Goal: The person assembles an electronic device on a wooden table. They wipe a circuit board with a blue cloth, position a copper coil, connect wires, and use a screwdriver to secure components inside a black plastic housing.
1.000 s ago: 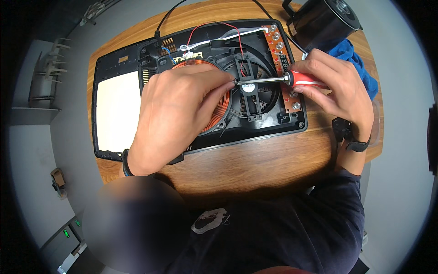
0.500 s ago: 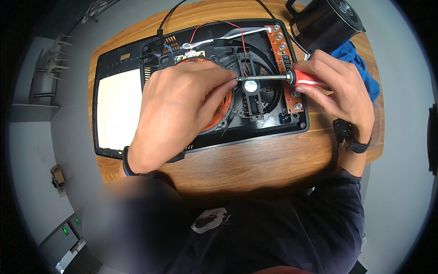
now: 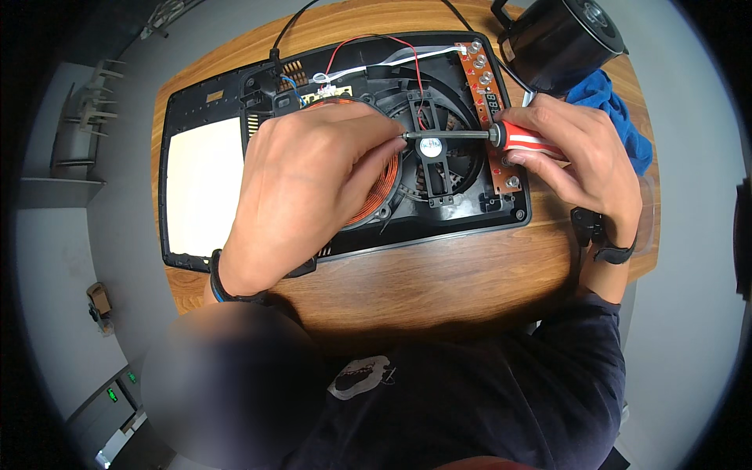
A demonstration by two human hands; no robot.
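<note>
My right hand (image 3: 591,153) is closed round the red-and-white handle of a screwdriver (image 3: 462,135), whose metal shaft lies level and points left. At its tip, the thumb and forefinger of my left hand (image 3: 305,164) pinch a tiny screw (image 3: 406,136), mostly covered by the fingertips. Below both hands lies an opened induction cooker (image 3: 470,219). Its copper coil (image 3: 384,188) is partly hidden under my left hand. The cooling fan (image 3: 431,149) sits beneath the screwdriver shaft, beside the orange-brown button circuit board (image 3: 505,176).
A black kettle (image 3: 552,47) stands at the table's far right, beside a blue cloth (image 3: 607,98). Red and white wires (image 3: 376,63) cross the cooker's far side. A black power cord (image 3: 286,27) runs off behind it. Bare wooden table (image 3: 439,282) shows in front.
The screwdriver has turned slightly about its length, its handle stripes shifting. Both hands stay nearly where they were.
</note>
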